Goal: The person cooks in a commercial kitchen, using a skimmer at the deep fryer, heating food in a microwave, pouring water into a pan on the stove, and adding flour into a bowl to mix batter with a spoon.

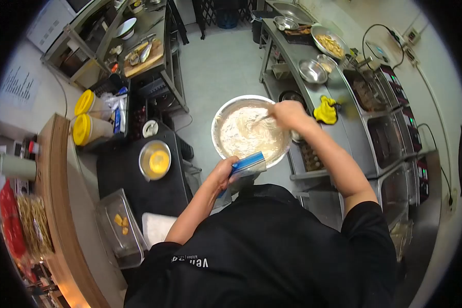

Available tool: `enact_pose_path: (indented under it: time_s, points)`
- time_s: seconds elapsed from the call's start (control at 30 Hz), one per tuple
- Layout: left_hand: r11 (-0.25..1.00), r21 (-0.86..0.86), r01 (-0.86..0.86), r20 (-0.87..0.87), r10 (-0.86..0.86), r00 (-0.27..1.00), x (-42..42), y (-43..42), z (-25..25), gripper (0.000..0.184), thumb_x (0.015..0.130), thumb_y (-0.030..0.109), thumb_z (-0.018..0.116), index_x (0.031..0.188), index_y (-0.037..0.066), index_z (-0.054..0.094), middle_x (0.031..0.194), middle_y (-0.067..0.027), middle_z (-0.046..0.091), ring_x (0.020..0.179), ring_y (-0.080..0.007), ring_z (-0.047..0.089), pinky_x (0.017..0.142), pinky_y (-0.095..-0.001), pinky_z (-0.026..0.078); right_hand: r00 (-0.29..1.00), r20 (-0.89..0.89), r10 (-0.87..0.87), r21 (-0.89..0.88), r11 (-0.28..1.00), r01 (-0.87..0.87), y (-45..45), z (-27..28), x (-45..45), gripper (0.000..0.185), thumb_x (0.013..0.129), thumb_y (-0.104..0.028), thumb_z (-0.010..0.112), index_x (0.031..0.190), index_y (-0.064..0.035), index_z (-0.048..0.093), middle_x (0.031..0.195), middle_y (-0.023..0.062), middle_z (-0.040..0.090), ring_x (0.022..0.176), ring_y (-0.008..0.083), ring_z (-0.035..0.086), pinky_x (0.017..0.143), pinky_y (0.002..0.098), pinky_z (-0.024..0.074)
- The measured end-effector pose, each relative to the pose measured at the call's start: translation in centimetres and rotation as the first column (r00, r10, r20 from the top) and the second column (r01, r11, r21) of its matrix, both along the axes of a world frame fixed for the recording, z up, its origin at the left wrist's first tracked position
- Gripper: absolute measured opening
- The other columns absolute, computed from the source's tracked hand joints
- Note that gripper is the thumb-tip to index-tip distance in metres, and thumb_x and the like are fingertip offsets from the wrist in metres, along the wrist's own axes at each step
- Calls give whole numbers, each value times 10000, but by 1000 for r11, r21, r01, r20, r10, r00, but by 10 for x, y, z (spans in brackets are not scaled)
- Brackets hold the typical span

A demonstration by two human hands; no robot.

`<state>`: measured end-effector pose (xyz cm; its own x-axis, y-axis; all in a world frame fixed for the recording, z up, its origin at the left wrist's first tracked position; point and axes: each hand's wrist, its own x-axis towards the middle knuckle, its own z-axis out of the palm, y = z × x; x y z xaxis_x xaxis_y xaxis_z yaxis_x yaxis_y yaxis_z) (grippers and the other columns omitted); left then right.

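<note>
Standing at six o'clock in a black shirt (287,236), taking the clock from the middle of the view. Having a steel bench (339,128) alongside, from one o'clock to three, and a black bench (133,192) between eight and nine. Leaning over a big bowl (215,134), just off centre towards one o'clock, and seeing it loaded with mix (249,132), white and cream in loose streaks. Keeping a tray (108,220) at eight o'clock, and a platter (318,33) of pale yellow pieces between one and two on the steel bench. Having a small bowl (144,153) of something yellow at nine, on the black bench. Reaching over the big bowl's two o'clock edge with the right grip (288,114), closed around a thin utensil (263,119) and dipping its far end into the mix. Grasping a blue-edged piece (250,163), too unclear to name, in the left grip (225,172), near the bowl's seven o'clock rim; unable to tell whether also touching that rim. Leaving yellow lumps (121,222) smallest of all, in the tray.
</note>
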<state>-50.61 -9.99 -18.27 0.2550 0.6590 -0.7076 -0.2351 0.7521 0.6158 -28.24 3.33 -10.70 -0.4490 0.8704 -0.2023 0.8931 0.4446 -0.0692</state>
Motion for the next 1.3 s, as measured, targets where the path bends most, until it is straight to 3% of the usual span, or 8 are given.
enact_pose_path:
  time_s: [0.33,0.5,0.63,0.77,0.9,1.03,1.17,1.3]
  points:
    - [990,70,-123,15,122,992,-35,234,9,250,835,188,444,707,1,548,488,-42,463,305,-115,348,287,-262,224,982,-8,188,40,981,-188,235,19,-56,154,720,-188,574,799,-127,690,792,136,658,788,298,643,709,410,504]
    - [994,76,-74,44,71,996,-78,351,-1,270,869,182,403,718,29,568,500,-45,495,293,-109,324,293,-255,232,990,132,-52,-22,998,55,365,42,-77,217,733,-196,574,905,-166,703,875,151,658,857,293,633,737,408,499]
    - [993,39,-114,52,112,992,-100,447,11,273,862,180,412,699,23,565,496,-45,492,293,-102,325,289,-249,228,987,-105,122,-71,989,-130,446,25,-123,223,742,-184,563,913,-189,706,860,158,657,848,301,633,741,399,498]
    - [995,45,-86,20,85,996,-136,538,3,267,851,173,427,682,16,562,495,-53,489,293,-107,330,289,-255,235,983,183,-21,33,999,15,552,46,-143,195,725,-210,572,832,-108,699,873,146,660,832,298,639,712,397,509]
    - [989,52,-138,41,136,990,-163,623,5,241,813,176,459,728,-24,564,503,-59,490,298,-121,352,279,-263,237,973,-160,166,-54,983,-176,625,14,-183,209,733,-214,596,899,-140,698,860,128,664,794,311,635,703,400,506]
    - [983,56,-177,-9,177,984,-181,709,3,245,838,154,429,680,21,560,499,-55,493,294,-109,334,288,-260,236,996,88,-3,-165,986,17,734,39,-196,223,751,-233,588,920,-139,699,892,135,664,855,311,626,754,392,491]
    - [968,73,-240,6,240,971,-195,796,-16,219,837,158,437,718,19,559,506,-53,499,299,-119,358,279,-261,255,974,-113,196,-85,975,-206,819,12,-238,210,719,-218,594,870,-123,703,864,154,664,846,288,642,736,378,500]
    - [937,52,-347,7,347,938,-212,876,-14,210,839,166,445,744,21,563,523,-46,510,308,-121,382,272,-258,271,980,105,170,-134,979,-155,942,31,-255,223,728,-188,565,884,-94,694,869,164,661,836,297,643,730,381,503]
